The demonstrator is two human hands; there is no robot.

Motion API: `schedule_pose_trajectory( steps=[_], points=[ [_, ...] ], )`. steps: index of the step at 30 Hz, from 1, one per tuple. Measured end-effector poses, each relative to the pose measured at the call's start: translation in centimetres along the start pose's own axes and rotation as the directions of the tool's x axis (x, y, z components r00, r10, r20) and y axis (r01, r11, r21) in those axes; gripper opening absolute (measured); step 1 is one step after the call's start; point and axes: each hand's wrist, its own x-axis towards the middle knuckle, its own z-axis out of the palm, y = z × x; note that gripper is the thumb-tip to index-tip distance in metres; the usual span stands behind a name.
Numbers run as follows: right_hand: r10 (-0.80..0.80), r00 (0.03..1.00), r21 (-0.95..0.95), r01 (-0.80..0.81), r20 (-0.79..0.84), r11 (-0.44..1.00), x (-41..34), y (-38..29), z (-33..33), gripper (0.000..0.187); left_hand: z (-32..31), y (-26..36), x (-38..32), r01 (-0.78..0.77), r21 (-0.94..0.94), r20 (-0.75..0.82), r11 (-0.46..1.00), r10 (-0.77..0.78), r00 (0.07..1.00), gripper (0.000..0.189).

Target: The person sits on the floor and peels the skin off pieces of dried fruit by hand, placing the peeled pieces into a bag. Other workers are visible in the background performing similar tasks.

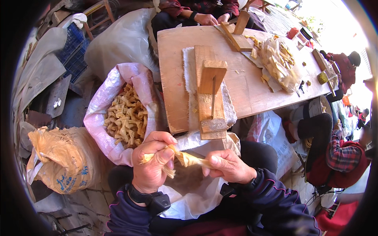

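A pale yellow, pliable strip (189,159) is stretched between my two hands above my lap, bent and twisted. My left hand (152,165) grips it at one side, with frayed ends sticking out past the fingers. Between thumb and fingers, my right hand (229,165) pinches the other end. Just beyond the hands stands a wooden jig (211,88), an upright block on a plank with a thin metal rod slanting down it. Below the hands, an open white plastic sack (198,203) lies across my lap. To the left, a woven sack (102,91) holds many similar knotted yellow pieces (125,115).
The plywood table (174,73) reaches away to the right, bearing a bag of yellow strips (280,65) and a second wooden jig (237,35). A brown paper sack (68,159) stands at left near blue crates (72,53). Other people sit across the table and at right.
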Motion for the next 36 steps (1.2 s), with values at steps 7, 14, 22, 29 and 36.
schedule_pose_trajectory(
  steps=[7, 14, 22, 29, 36],
  points=[
    [-0.121, 0.987, -0.004, 0.122, -0.104, 0.993, 0.3, 0.3, 0.0, 0.037, -0.3, -1.0, 0.3, 0.061, 0.289, 0.004, 0.955, -0.065, 0.998, 0.042],
    [-0.031, 0.991, -0.160, 0.010, -0.127, 0.987, 0.2, 0.0, 0.1, 0.037, 0.4, -2.4, 0.3, 0.500, -0.103, 0.284, 0.860, -0.457, 0.843, 0.027],
    [-0.131, 0.949, -0.155, 0.088, -0.288, 0.984, -1.5, -1.1, -0.5, 0.028, 2.8, -1.2, -0.3, 0.388, -0.104, 0.037, 0.916, -0.387, 0.922, 0.007],
    [-0.795, 0.522, -0.799, 0.311, -0.309, 0.515, 0.6, -4.5, -1.7, 0.012, 4.6, -0.9, 4.3, 0.025, 0.346, 0.038, 0.938, -0.041, 0.998, 0.015],
    [-0.855, 0.344, -0.905, 0.034, -0.387, 0.424, 3.8, -4.5, -5.3, 0.015, 4.3, -3.9, 6.9, -0.078, 0.647, -0.030, 0.758, 0.128, 0.991, 0.013]
  ],
)
